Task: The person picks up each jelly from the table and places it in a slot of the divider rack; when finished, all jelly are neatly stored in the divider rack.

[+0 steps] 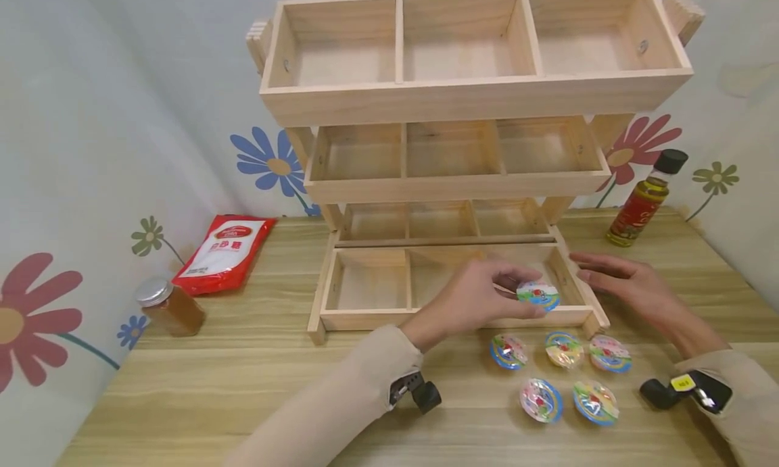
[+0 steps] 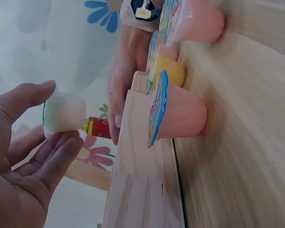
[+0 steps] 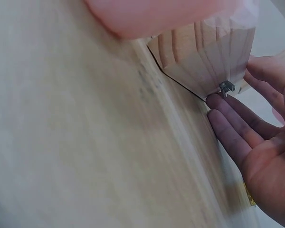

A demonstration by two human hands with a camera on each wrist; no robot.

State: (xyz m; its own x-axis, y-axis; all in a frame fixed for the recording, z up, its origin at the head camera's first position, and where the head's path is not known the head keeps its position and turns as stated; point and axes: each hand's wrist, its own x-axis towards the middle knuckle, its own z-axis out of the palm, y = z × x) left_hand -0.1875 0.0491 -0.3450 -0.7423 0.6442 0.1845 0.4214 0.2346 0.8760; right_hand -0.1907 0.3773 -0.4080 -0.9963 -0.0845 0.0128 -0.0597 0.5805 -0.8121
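Observation:
My left hand (image 1: 471, 298) pinches a jelly cup (image 1: 538, 295) over the front rim of the bottom row of a wooden tiered rack (image 1: 377, 320), in front of its right compartment. In the left wrist view this cup (image 2: 65, 113) looks whitish, held between thumb and fingers. At the rack's lower right side is my right hand (image 1: 642, 295), its fingers extended by the side rail. The right wrist view has those fingertips (image 3: 213, 102) right at the wood near a metal bolt (image 3: 226, 87). Several pink and yellow jelly cups (image 1: 564, 350) stand on the table before the rack.
At the left are a red-and-white bag (image 1: 225, 254) and a jar with a silver lid (image 1: 173, 308). An oil bottle (image 1: 642, 200) with a black cap stands right of the rack. The rack's upper rows (image 1: 475, 99) overhang the bottom one, each split into three compartments.

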